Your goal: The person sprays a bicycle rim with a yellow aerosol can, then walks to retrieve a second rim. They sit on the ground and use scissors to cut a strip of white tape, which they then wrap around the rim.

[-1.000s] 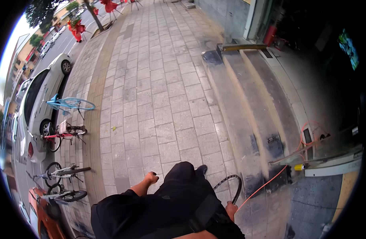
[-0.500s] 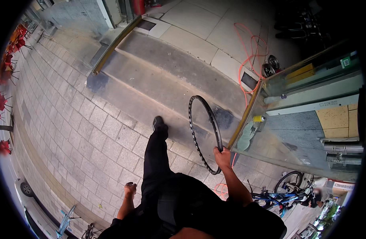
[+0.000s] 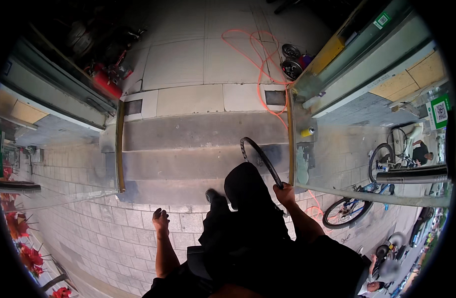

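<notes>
Fingers of the right hand (image 3: 286, 192) are curled shut around the rim of a black bicycle tyre (image 3: 260, 159), which rises from the grip toward 11 o'clock, its far loop hanging over the lower of the grey steps (image 3: 188, 164). At 9 o'clock from that hand, past the person's dark trouser leg and black shoe (image 3: 214, 196), the left hand (image 3: 161, 221) hangs free with its fingers loosely bent and nothing in it, over the grey brick paving (image 3: 104, 233). Beyond the tyre, at 12 o'clock, an orange cable (image 3: 260, 74) loops across the pale slabs of the doorway and runs down beside a glass door panel (image 3: 300, 149) standing at 1 o'clock from the right hand. A small yellow can (image 3: 307, 132) lies just behind that glass. Farther out at 12 to 1 o'clock two dark wheel hubs (image 3: 290, 60) sit on the floor by the door frame. At 3 to 4 o'clock a blue bicycle (image 3: 349, 208) stands on the pavement. Far off at 10 o'clock a red machine (image 3: 106, 84) rests near the left door frame.
</notes>
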`<act>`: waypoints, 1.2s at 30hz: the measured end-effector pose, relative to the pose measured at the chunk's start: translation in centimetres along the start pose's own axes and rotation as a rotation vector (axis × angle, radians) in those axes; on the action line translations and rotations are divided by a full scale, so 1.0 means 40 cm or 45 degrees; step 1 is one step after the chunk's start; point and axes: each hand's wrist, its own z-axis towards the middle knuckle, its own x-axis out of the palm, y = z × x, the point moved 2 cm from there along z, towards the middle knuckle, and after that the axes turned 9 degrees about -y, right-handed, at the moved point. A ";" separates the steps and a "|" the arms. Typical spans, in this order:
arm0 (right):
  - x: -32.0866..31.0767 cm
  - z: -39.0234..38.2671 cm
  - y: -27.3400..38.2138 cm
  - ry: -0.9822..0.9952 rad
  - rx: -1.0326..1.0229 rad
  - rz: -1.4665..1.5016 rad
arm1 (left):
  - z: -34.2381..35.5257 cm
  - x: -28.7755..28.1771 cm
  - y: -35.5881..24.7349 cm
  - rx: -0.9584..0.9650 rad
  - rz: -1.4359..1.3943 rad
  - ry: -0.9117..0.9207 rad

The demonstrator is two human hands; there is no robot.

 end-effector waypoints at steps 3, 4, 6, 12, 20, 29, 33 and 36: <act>0.001 0.043 -0.005 -0.069 0.110 0.042 | 0.043 0.112 -0.088 0.047 0.141 0.132; -0.007 0.074 0.006 -0.086 0.116 0.036 | 0.062 0.153 -0.113 0.055 0.349 0.226; -0.006 0.106 0.056 0.039 0.326 0.061 | 0.063 0.188 -0.161 -0.050 0.338 0.245; -0.101 0.256 0.190 -0.088 0.422 0.202 | 0.077 0.219 -0.175 0.106 0.480 0.561; -0.135 0.615 0.393 -0.197 0.205 0.102 | 0.064 0.252 -0.366 0.055 0.713 0.512; -0.110 0.921 0.644 0.001 0.375 -0.350 | 0.354 0.409 -0.919 -0.250 0.911 0.550; -0.186 0.924 0.866 0.314 0.878 -0.214 | 0.496 0.517 -1.418 -0.096 0.586 0.311; -0.217 0.946 1.008 0.463 1.075 -0.156 | 0.605 0.591 -1.690 0.020 0.306 0.213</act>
